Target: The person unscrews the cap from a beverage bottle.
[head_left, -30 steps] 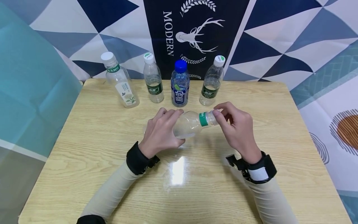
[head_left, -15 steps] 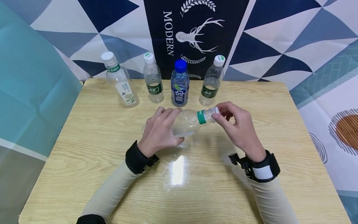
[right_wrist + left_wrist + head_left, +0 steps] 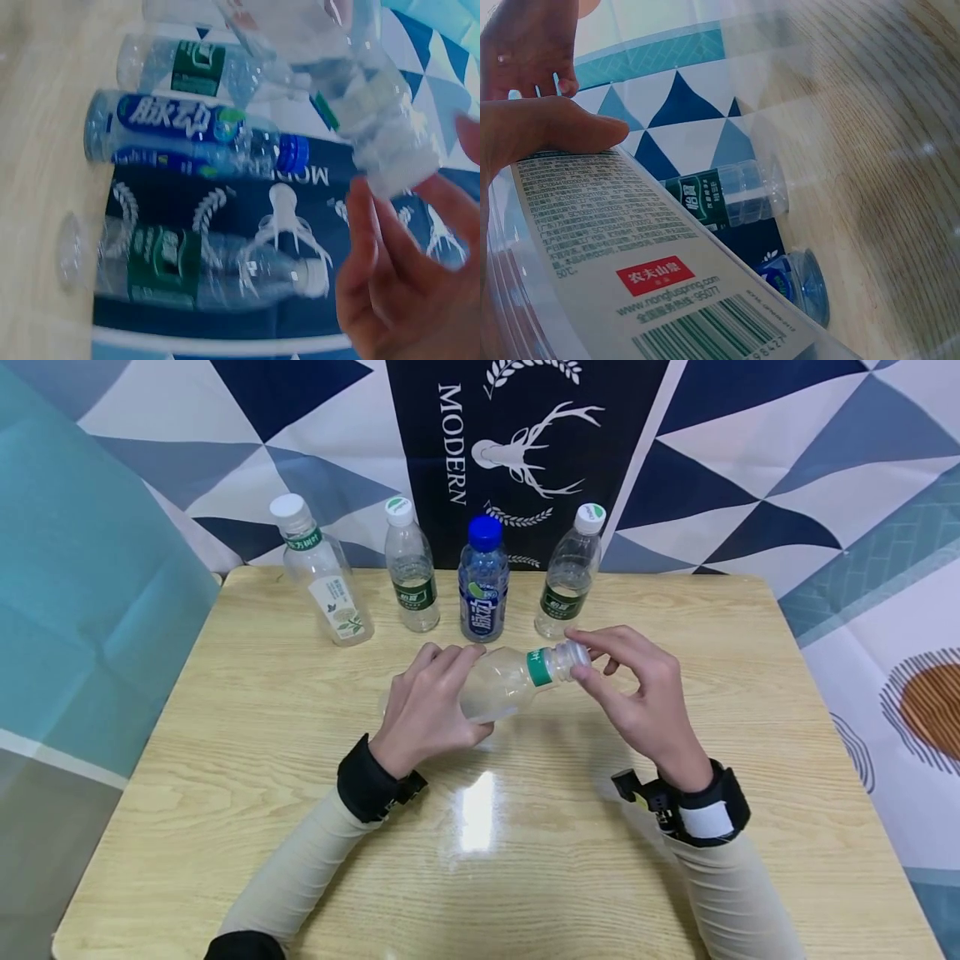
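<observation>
My left hand (image 3: 429,710) grips a clear plastic bottle (image 3: 501,683) round its body. The bottle lies tilted above the table, neck toward the right, with a green band at the neck. A printed white label (image 3: 641,232) fills much of the left wrist view, with my left thumb (image 3: 577,127) across its upper end. At the bottle's mouth is a white cap (image 3: 405,169). My right hand (image 3: 645,693) has its fingers spread about this cap. In the right wrist view, fingertips touch the cap's edge while the blurred thumb stands apart from it.
Along the table's back edge stand a large white-capped bottle (image 3: 330,589), a small green-labelled bottle (image 3: 415,585), a blue-capped bottle (image 3: 483,589) and another green-labelled bottle (image 3: 566,581). A patterned cloth (image 3: 322,427) hangs behind the wooden table (image 3: 300,860).
The held bottle has shifted slightly left. My right fingers, earlier pinching the cap, have spread apart around it. The left hand keeps its grip.
</observation>
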`<state>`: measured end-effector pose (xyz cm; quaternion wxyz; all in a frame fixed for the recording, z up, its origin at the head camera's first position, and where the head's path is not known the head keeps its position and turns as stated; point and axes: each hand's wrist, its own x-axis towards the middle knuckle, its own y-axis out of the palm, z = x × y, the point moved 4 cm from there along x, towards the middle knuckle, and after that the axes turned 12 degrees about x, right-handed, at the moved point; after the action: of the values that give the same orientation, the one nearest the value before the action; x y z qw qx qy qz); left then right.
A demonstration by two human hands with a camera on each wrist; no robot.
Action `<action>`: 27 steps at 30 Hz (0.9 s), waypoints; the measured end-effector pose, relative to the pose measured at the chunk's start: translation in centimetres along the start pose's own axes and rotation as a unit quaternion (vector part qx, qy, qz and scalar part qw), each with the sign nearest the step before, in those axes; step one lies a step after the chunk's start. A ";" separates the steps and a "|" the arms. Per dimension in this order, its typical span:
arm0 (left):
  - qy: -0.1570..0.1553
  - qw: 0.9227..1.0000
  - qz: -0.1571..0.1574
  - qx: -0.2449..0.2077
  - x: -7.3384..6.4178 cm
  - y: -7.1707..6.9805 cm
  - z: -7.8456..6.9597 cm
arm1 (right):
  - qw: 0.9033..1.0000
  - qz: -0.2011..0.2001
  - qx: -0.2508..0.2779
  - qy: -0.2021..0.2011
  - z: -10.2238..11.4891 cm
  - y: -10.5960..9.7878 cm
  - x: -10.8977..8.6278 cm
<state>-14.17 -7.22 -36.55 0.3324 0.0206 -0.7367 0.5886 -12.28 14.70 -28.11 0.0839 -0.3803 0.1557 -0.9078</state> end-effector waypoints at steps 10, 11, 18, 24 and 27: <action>0.006 1.000 -0.005 0.016 0.0 0.0 -0.1 | 0.993 -0.047 -0.001 0.110 -4.0 -0.6 -1.3; 0.006 1.000 -0.006 0.016 0.0 0.0 -0.1 | 0.992 -0.044 -0.006 0.121 -4.2 -0.6 -1.4; 0.007 1.000 -0.012 0.016 0.0 -0.1 -0.1 | 0.992 -0.019 0.005 0.123 -4.1 -0.7 -1.3; 0.006 1.000 -0.014 0.020 0.0 -0.3 -0.1 | 0.997 0.016 0.013 0.074 -1.3 -0.8 -0.3; 0.004 1.000 -0.012 0.015 0.0 -0.2 -0.2 | 0.997 0.033 0.036 0.066 -0.5 -0.7 0.0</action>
<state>-13.97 -7.15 -36.35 0.3418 0.0326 -0.7261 0.5958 -12.63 15.48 -28.17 0.1167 -0.3113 0.1405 -0.9326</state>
